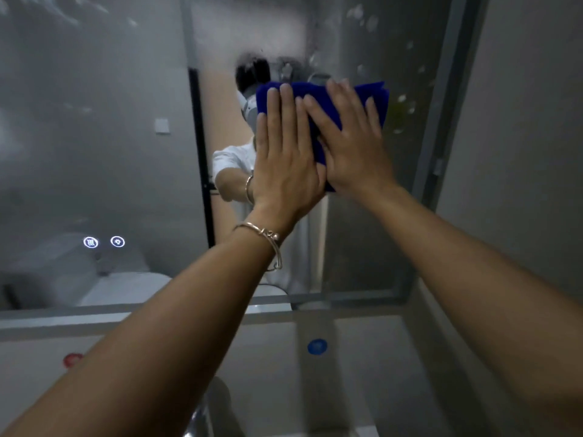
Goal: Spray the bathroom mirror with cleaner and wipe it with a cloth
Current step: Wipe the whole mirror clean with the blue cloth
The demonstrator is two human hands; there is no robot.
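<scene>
A folded dark blue cloth (375,99) lies flat against the bathroom mirror (94,137). My left hand (284,159) and my right hand (350,143) both press on the cloth with straight, spread fingers, side by side and touching. A thin bracelet sits on my left wrist. The mirror looks hazy, with pale droplets and smears near its upper right. My reflection shows behind the cloth. No spray bottle is in view.
Two lit touch icons (104,242) glow low on the mirror's left. The grey mirror frame (441,121) runs along the right and bottom. Below are a blue dot (317,346), a red dot (72,360) and a chrome tap (208,414).
</scene>
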